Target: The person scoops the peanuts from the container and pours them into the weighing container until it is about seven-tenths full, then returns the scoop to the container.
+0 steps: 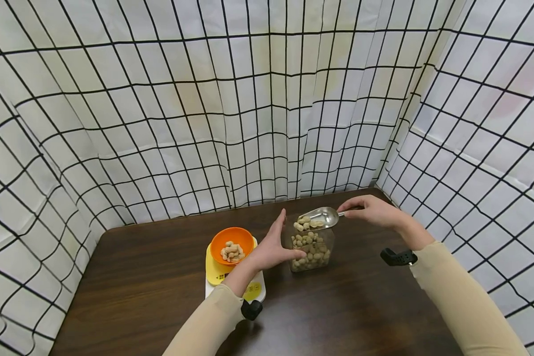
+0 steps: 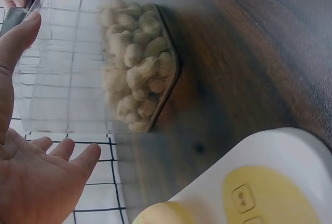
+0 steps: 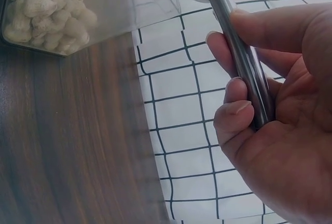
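My right hand (image 1: 368, 209) grips the handle of a metal scoop (image 1: 325, 217); in the right wrist view the fingers (image 3: 236, 115) wrap round the handle. Several unshelled peanuts (image 1: 303, 224) lie in the scoop, which is over the top of a clear plastic container (image 2: 62, 68). More peanuts (image 2: 135, 58) fill the container's lower part. Spread wide, my left hand (image 1: 271, 249) is at the container's left side, with the thumb in front and the other fingers extended behind; in the left wrist view the thumb (image 2: 21, 40) overlaps the wall.
Left of the container, an orange bowl (image 1: 244, 233) with some peanuts (image 1: 233, 252) sits on a yellow and white kitchen scale (image 1: 213, 271). My left forearm crosses close to the scale. Beyond the dark wooden table (image 1: 151, 287) hangs a white curtain (image 1: 249, 113) with black grid lines.
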A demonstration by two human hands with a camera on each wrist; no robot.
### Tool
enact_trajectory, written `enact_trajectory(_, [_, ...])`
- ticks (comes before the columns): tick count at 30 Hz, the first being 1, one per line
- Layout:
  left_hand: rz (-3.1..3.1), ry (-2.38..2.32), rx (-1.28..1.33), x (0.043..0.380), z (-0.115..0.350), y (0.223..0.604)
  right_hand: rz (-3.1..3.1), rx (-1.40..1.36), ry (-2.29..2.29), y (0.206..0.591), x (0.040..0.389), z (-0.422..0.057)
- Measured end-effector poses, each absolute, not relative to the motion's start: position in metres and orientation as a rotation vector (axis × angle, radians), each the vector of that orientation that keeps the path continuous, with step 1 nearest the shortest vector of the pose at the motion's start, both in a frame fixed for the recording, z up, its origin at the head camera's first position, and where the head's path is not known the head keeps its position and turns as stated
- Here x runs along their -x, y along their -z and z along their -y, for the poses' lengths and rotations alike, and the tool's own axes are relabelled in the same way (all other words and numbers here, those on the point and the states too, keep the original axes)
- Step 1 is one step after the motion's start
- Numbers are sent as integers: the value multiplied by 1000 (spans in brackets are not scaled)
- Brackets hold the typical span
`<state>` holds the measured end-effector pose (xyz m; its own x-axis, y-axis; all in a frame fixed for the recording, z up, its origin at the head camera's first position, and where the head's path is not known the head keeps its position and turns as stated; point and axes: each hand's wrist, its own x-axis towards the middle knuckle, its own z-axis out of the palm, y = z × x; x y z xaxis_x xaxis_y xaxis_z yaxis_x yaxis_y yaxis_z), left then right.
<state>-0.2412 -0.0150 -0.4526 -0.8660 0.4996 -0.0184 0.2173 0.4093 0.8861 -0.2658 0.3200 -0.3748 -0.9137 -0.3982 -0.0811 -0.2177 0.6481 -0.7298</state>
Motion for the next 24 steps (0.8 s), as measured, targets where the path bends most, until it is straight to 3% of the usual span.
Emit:
enact_trajectory(9, [-2432, -1474, -700, 235, 43, 430, -2673, 537, 1135, 369, 264, -307])
enact_trajectory(17, [-2559, -1432, -675, 228, 99, 406, -2724, 582, 1097, 363, 261, -289])
enact_trajectory(24, [-2697, -1294, -565, 227, 147, 409, -2725, 569, 1095, 361, 264, -269])
